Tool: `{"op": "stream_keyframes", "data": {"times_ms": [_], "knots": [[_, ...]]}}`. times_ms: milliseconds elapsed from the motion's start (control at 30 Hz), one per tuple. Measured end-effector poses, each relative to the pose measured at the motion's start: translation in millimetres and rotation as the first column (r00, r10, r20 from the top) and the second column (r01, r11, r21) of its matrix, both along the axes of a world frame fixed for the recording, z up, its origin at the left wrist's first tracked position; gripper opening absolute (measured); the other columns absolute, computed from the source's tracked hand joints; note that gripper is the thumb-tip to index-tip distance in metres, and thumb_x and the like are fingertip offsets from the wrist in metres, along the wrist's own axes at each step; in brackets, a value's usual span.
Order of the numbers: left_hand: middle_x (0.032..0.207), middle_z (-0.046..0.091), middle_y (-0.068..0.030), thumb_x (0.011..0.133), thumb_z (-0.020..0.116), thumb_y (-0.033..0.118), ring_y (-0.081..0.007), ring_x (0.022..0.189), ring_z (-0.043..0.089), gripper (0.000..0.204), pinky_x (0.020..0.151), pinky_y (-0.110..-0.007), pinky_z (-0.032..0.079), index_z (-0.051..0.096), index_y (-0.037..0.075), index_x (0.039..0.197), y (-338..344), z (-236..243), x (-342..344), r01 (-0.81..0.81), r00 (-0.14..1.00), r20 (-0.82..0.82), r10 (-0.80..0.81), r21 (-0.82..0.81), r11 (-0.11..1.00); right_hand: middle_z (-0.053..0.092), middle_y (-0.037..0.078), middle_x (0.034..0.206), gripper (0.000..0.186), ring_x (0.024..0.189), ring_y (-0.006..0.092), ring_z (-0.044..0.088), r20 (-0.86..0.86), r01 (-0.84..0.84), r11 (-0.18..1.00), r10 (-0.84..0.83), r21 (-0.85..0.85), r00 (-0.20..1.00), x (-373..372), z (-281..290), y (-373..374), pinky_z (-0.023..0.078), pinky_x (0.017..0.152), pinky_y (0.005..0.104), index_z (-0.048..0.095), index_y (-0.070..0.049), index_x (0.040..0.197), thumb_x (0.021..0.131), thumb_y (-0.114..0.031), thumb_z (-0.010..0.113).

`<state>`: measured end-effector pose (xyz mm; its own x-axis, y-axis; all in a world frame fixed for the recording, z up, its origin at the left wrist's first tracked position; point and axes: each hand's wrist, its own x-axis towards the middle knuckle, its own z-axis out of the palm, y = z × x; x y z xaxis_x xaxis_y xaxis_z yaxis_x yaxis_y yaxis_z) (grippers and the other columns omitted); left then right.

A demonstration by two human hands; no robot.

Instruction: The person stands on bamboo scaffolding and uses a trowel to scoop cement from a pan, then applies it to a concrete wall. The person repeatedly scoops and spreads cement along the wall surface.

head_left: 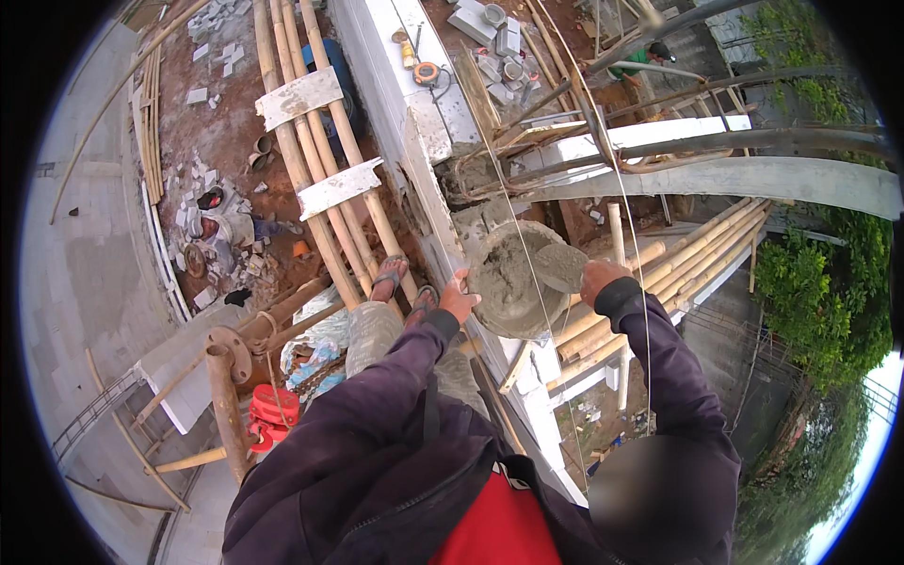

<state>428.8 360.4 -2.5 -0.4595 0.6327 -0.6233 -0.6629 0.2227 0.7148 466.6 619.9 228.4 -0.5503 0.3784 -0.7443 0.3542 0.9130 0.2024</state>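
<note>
A round bucket [552, 318] of wet grey mortar [506, 282] rests on top of the wall in front of me. My left hand [460, 298] grips its left rim, with the thumb up against the edge. From the other side, my right hand [604, 280] is closed around the handle of a trowel. The mortar-coated blade of the trowel [561, 267] lies over the right part of the bucket. The handle itself is hidden in my fist. Wet mortar [478, 218] also covers the wall just beyond the bucket.
My feet stand on bamboo poles [299, 122] high above rubble-strewn ground. Taut strings [617, 169] cross near my right arm. Bundled bamboo [702, 264] lies to the right. An orange tool [427, 73] sits farther along the wall; a red chain hoist [273, 414] is at lower left. Two people work below.
</note>
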Motion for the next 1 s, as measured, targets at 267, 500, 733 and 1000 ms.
{"op": "stream_keyframes", "data": {"times_ms": [267,500,733,1000], "knots": [[0.13,0.048,-0.0188,0.077,0.06,-0.01,-0.0283,0.123,0.046,0.064,0.095,-0.036,0.042,0.033,-0.004,0.135,18,5,3,0.132,0.987,-0.084,-0.134,-0.025,0.991,0.067,0.02,0.102,0.026,0.096,0.0341,0.066,0.031,0.062,0.992,-0.059,-0.109,0.998,90,-164,-6,0.053,0.081,0.0434,0.068,-0.003,0.097,0.082,-0.022,0.057],[0.125,0.055,-0.0189,0.079,0.062,-0.009,-0.0247,0.112,0.056,0.065,0.093,-0.033,0.045,0.035,-0.003,0.137,21,26,11,0.164,0.979,-0.117,-0.167,-0.034,0.986,0.064,0.027,0.089,0.036,0.09,0.0428,0.063,-0.278,0.441,0.801,-0.567,-0.404,0.775,125,-185,-61,0.05,0.081,0.0449,0.067,0.001,0.092,0.077,-0.031,0.064],[0.136,0.046,-0.0225,0.081,0.063,-0.006,-0.0286,0.121,0.051,0.069,0.092,-0.036,0.046,0.029,-0.002,0.142,23,10,6,0.262,0.958,-0.122,-0.258,0.018,0.965,0.06,0.02,0.067,0.029,0.066,0.0356,0.06,-0.445,0.408,0.636,-0.761,-0.654,0.472,139,-156,-87,0.045,0.06,0.043,0.061,0.001,0.078,0.082,-0.028,0.062],[0.147,0.031,-0.0227,0.082,0.062,-0.006,-0.0344,0.137,0.031,0.076,0.1,-0.041,0.042,0.02,-0.001,0.145,21,12,1,0.225,0.972,0.05,-0.228,0.051,0.973,0.052,0.006,0.055,0.03,0.047,0.015,0.049,-0.055,0.477,0.207,-0.948,-0.854,0.314,162,-129,-67,0.037,0.044,0.0322,0.055,-0.002,0.071,0.087,-0.026,0.061]]}}
